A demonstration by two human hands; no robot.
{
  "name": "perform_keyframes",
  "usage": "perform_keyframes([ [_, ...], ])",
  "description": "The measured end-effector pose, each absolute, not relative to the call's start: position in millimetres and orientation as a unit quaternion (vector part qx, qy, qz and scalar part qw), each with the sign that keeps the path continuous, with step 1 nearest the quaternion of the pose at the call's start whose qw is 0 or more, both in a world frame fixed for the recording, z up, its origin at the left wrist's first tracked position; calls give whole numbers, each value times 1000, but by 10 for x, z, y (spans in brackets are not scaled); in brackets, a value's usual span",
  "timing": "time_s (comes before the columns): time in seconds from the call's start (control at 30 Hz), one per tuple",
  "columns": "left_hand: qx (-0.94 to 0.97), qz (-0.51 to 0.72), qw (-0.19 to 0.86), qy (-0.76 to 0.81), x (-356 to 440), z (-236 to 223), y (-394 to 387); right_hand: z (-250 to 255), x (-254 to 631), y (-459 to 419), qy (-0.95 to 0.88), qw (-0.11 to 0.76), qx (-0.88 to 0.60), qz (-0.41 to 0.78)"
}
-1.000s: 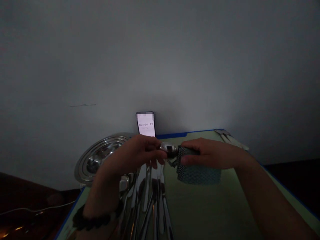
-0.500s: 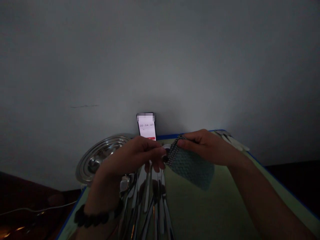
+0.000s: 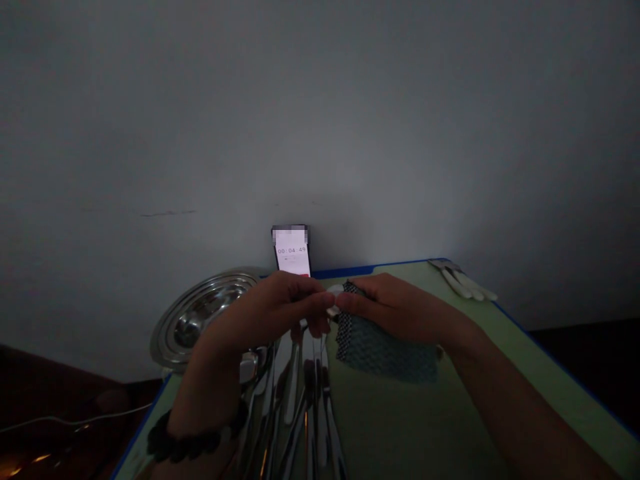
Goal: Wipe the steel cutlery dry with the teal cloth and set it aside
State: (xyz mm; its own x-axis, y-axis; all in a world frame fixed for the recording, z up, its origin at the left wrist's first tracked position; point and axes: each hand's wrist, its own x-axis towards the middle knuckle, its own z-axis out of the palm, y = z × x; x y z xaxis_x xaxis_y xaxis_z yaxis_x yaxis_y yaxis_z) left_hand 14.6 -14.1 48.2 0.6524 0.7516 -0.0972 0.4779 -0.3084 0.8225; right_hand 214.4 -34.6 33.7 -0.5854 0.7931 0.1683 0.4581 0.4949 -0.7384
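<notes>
Near the middle of the view, my left hand (image 3: 295, 303) pinches a small shiny rounded piece (image 3: 335, 291); most of it is hidden, and its kind does not show. From the other side my right hand (image 3: 395, 303) grips a blue-green cloth (image 3: 385, 353) with a black-and-white checked edge, pressed against that piece. The two hands almost touch at the fingertips, and the cloth hangs below my right hand. Beneath my left hand, several metal knives and other cutlery (image 3: 293, 400) lie lengthwise on the green tabletop.
Behind my left forearm, a shiny metal bowl (image 3: 165, 333) leans by the wall. A phone (image 3: 293, 257) showing a timer stands at the back. Pale-handled utensils (image 3: 465, 283) lie at the far right corner of the blue-edged table (image 3: 545, 373). A white cable (image 3: 75, 421) runs at left.
My right hand has shifted left and slightly down, bringing its fingertips and the cloth closer to my left hand. The cloth now hangs flatter. My left hand has hardly moved.
</notes>
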Motion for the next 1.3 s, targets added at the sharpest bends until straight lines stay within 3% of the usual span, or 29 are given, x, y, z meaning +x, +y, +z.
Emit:
perform_keyframes([
  [0.17, 813, 148, 406, 390, 132, 512, -154, 325, 2178, -349, -802, 252, -373, 393],
  [0.37, 801, 159, 408, 408, 100, 482, -147, 305, 2341, -315, -814, 161, -308, 466],
  [0.6, 811, 167, 387, 406, 77, 529, -155, 319, 2309, -320, -831, 134, -315, 439],
  [0.97, 849, 160, 346, 366, 162, 434, -119, 328, 2192, -373, -844, 161, -378, 344],
  [1.13, 840, 196, 360, 356, 189, 381, -74, 348, 2141, -376, -839, 200, -373, 341],
  [1.3, 804, 218, 404, 379, 122, 435, -82, 367, 2221, -349, -864, 184, -342, 320],
])
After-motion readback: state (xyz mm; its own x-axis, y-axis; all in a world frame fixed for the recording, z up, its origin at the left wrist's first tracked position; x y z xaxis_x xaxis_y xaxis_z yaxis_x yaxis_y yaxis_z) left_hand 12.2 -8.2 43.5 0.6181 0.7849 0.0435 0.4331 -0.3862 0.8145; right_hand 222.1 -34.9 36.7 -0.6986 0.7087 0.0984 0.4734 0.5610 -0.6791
